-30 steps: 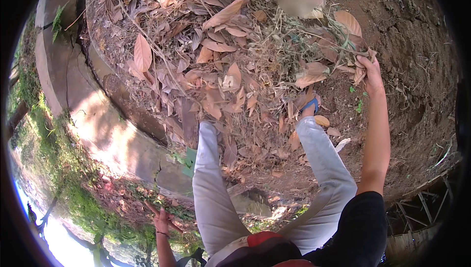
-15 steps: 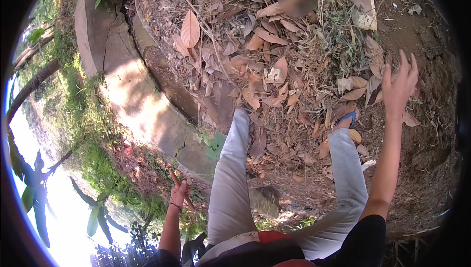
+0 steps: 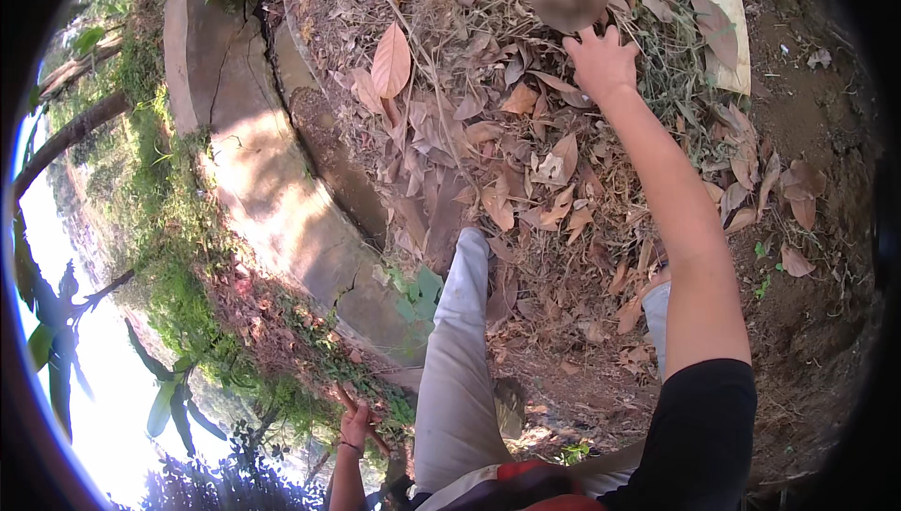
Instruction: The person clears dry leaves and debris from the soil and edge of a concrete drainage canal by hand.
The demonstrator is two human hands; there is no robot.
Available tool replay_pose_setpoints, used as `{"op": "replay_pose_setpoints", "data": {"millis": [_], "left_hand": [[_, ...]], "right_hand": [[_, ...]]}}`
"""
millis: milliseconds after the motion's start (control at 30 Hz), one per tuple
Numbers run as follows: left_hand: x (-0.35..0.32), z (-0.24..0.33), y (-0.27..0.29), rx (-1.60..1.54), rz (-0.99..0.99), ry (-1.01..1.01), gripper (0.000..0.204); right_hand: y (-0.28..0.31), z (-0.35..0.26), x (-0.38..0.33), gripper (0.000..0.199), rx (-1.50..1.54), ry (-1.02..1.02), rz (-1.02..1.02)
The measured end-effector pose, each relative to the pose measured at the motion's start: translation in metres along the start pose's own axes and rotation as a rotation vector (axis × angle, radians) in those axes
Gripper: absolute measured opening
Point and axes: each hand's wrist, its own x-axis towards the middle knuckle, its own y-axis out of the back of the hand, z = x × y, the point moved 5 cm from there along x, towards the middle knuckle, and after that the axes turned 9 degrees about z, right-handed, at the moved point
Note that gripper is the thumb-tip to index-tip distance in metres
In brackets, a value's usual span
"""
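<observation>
While the left hand (image 3: 356, 425) wraps a stick (image 3: 378, 442), the right hand (image 3: 604, 64), splayed and seemingly empty, hovers at dry leaves (image 3: 520, 100) I'd guess light, brittle, best scooped from underneath.

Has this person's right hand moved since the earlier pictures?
Yes. Against the curved concrete edging, the right hand has moved left, nearer to it, and forward: from beside the bare soil to the dry leaves.
</observation>
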Motion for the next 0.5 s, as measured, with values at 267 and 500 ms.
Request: {"op": "replay_pose_setpoints", "data": {"millis": [267, 500], "left_hand": [[-0.001, -0.034, -0.019, 0.398, -0.221, 0.264, 0.038], [-0.003, -0.018, -0.043, 0.738, -0.606, 0.458, 0.047]], "right_hand": [[0.058, 0.141, -0.105, 0.028, 0.136, -0.299, -0.096], [0.01, 0.221, -0.22, 0.042, 0.54, -0.602, 0.033]]}}
